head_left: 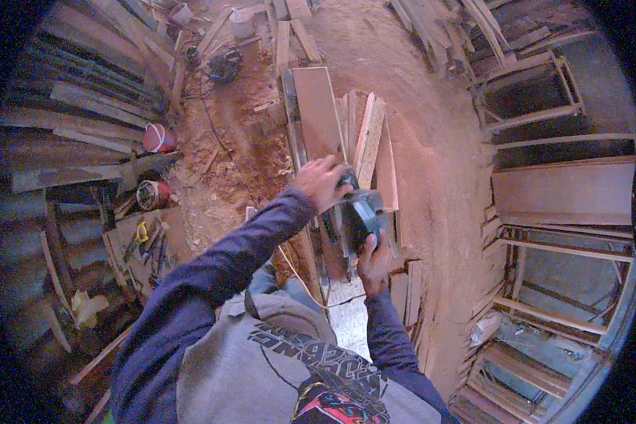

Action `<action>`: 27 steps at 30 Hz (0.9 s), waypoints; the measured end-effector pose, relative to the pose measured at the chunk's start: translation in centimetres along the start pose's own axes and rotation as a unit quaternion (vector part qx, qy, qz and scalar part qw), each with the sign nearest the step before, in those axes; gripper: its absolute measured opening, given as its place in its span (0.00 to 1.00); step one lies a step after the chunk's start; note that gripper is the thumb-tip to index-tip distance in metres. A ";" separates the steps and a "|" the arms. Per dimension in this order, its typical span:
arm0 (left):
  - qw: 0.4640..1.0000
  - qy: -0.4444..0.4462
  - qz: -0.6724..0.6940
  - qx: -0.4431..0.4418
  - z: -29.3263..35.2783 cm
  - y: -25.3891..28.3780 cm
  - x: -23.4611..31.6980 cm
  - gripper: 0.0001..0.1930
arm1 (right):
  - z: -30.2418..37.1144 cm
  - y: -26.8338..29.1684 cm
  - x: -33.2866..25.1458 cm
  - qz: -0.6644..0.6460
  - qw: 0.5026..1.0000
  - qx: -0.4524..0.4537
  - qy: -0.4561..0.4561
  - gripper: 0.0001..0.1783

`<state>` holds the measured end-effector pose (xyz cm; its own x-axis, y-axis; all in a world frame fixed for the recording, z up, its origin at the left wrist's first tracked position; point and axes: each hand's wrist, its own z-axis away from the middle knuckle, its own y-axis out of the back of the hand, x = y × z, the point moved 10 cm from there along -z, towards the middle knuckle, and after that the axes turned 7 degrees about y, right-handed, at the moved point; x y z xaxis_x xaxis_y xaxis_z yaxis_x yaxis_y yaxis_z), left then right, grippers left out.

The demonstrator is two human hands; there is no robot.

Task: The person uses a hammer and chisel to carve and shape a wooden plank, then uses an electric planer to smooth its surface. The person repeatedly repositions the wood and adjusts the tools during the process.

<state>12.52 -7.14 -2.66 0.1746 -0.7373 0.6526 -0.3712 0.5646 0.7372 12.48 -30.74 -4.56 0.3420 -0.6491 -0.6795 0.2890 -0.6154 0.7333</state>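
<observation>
A teal-and-black corded power tool (364,210) rests over a workbench in front of me; I cannot tell whether it is a planer or a saw. My right hand (374,260) is wrapped round its rear handle. Farther forward, my left hand (322,182) curls over the dark front part of the tool, its fingertips partly hidden. Under and beyond that hand stretches a long, flat reddish-brown board (315,106) with pale edges. A pale cord (307,288) loops in front of my body toward the tool.
Just right of the board lean several loose wood strips (369,141). Sawdust covers the floor (438,191). Stacked planks (99,106) line the left, near a red bucket (158,138) and a panel with hand tools (145,244). Wooden frames (544,247) stand along the right.
</observation>
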 end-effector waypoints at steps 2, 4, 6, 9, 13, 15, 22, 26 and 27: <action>0.989 0.100 0.094 0.061 2.9 1.9 -2.4 0.13 | -2.3 -1.3 0.3 -0.013 1.000 -0.014 -0.024 0.34; 0.967 0.181 0.166 0.071 7.0 1.3 -4.1 0.12 | -5.0 -2.6 0.0 -0.036 0.999 -0.009 -0.033 0.34; 0.946 0.231 0.225 -0.022 11.2 -2.5 -4.0 0.13 | -8.6 -3.7 -1.3 -0.055 0.998 -0.019 0.006 0.33; 0.910 0.195 0.332 -0.153 14.2 -9.8 -1.3 0.28 | -14.2 -4.9 -4.1 -0.049 0.998 0.010 0.046 0.31; 0.785 0.237 0.460 -0.341 18.4 -18.1 1.5 0.32 | -20.9 -6.2 -9.0 -0.039 0.994 0.024 0.096 0.29; 0.778 0.248 0.414 -0.401 20.1 -19.6 1.5 0.33 | -23.5 -6.9 -11.7 -0.012 0.991 0.055 0.123 0.29; 0.682 0.120 0.435 -0.575 25.5 -12.4 1.2 0.36 | -31.3 -10.1 -15.3 -0.015 0.994 0.042 0.100 0.34; 0.722 0.194 0.293 -0.596 29.2 -10.7 -5.7 0.32 | -34.6 -11.2 -17.4 -0.071 0.986 0.044 0.144 0.36; 0.762 0.189 0.274 -0.556 29.3 -10.5 -7.7 0.31 | -34.9 -11.5 -17.3 -0.069 0.987 0.042 0.137 0.36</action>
<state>-11.66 -18.27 -20.53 0.5984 -0.2377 0.7651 0.4826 0.8692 -0.1074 34.47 3.20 -0.39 0.5367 -0.4186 -0.7326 0.2784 -0.7318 0.6221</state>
